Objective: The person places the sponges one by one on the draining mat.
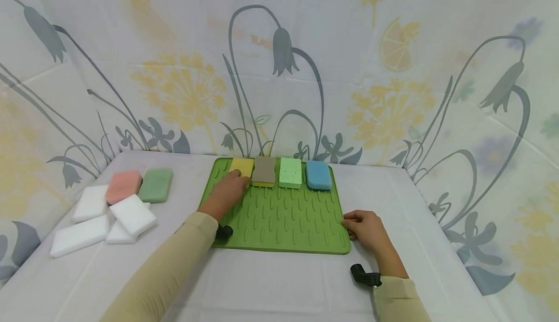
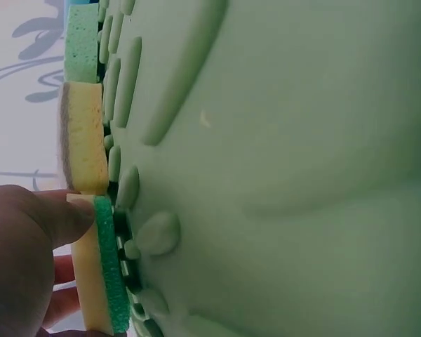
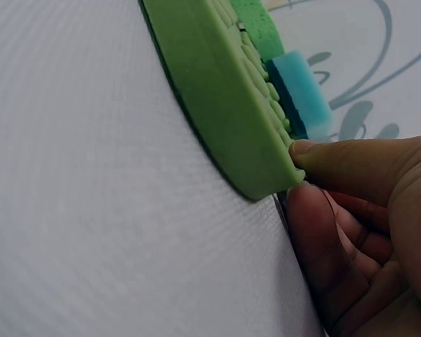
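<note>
Yellow-and-green sponge (image 1: 241, 166) lies at the left end of the row on our green ridged mat (image 1: 279, 225), and our left hand (image 1: 226, 193) has its fingers closed narrowly on it, the thumb (image 2: 76, 217) against one edge and other fingers reaching round behind. We probably hold it by the edges because that lets us adjust its position without squashing it down. Its green layer faces the ridges, its yellow one up. Just beside it lies the brown-and-yellow scouring sponge (image 1: 264, 169), so near that we cannot tell whether they touch; the light-green speckled sponge (image 1: 290, 172) and the blue sponge (image 1: 319, 175) follow, with strips of mat between. All four line the mat's far edge side by side, which seems meant as a tidy row. Our right hand (image 1: 367, 229) pinches the mat's right edge between thumb and finger, presumably to steady it on the white counter (image 1: 271, 283). Off to the left, a pink sponge (image 1: 124, 186), a dull-green sponge (image 1: 155, 185) and white sponge blocks (image 1: 133, 214) lie loosely, some overlapping, as though set aside clear of our arms.
</note>
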Tool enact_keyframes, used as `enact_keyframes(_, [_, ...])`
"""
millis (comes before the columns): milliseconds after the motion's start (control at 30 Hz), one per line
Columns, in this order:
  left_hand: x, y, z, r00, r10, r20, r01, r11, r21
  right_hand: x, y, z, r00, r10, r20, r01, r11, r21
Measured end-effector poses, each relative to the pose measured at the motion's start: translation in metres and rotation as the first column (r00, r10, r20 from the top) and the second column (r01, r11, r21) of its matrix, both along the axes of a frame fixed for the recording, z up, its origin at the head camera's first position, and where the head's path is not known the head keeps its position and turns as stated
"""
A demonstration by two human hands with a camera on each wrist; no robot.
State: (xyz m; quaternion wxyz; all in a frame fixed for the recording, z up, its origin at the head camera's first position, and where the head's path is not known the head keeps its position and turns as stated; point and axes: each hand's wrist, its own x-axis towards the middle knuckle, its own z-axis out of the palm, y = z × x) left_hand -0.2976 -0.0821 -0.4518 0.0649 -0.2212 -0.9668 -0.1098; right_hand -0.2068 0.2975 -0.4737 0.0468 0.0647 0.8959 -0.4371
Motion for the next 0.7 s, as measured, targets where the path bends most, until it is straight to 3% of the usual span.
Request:
enact_keyframes(100, [0.0077,0.0052,0.0106,0.999,0.007,0.038,-0.007,1.000,-0.016,0.0004,-0.0003,0.0004,1.000,0.000,0.002,0.000,1.000,0.002])
enact_keyframes(267, [0.0082,0.0084,0.0088,1.000,-0.016,0.003,0.016,0.999,-0.040,0.0001,-0.0004,-0.0010,1.000,-0.001,0.000,0.001,1.000,0.010])
enact_keyframes(533, [0.0063,0.0058,0.0081,0.999,0.041,0.030,-0.040,0.999,-0.031,-0.0005,-0.0002,-0.0019,1.000,0.002,0.002,-0.002,1.000,0.014])
enact_keyframes(700, [0.0053,0.0043,0.0092,0.999,0.043,0.032,-0.042,0.999,-0.025,0.0000,-0.0001,-0.0011,1.000,-0.001,0.008,0.001,1.000,0.014])
